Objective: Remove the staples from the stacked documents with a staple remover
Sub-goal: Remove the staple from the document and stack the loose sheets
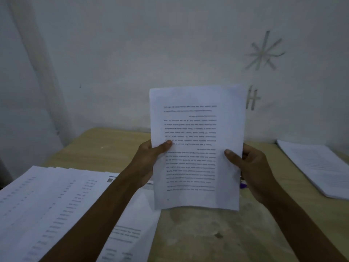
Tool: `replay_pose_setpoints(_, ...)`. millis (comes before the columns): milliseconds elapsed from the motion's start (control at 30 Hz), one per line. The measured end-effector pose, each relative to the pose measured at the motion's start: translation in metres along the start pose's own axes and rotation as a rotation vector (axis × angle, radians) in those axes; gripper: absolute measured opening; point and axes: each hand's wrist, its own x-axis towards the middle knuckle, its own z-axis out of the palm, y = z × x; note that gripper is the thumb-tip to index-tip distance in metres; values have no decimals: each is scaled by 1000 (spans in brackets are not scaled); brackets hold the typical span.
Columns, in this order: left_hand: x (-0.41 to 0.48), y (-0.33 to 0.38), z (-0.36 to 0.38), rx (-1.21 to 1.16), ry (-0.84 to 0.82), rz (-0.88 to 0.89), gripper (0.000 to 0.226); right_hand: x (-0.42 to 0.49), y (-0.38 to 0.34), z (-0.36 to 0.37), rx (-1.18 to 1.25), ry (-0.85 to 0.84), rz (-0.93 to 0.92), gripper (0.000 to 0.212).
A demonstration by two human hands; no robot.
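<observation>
Both bare forearms are stretched forward from the lower edge of the view and are drawn a little toward each other. The left hand is closed on the left edge of a document, with the thumb laid flat on the front and the fingers hidden behind. The right hand is held slightly lower, on the right edge, in the same grip.
</observation>
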Motion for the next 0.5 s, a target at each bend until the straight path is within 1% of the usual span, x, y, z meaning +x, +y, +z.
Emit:
replay_pose_setpoints(100,0,-4,21,11,56,38,33,-8,6,-7,-4,81,-57,19)
replay_pose_setpoints(200,-3,-8,40,13,73,65,29,-14,8,-11,-29,172,-130,18)
replay_pose_setpoints(300,-6,-2,54,68,87,139,27,-16,4,-16,-65,244,-192,18)
replay_pose_setpoints(400,-7,6,62,98,69,217,27,-18,-4,-23,-56,278,-222,16)
replay_pose_setpoints(500,-9,1,65,123,59,223,25,-24,0,-30,-55,305,-214,18)
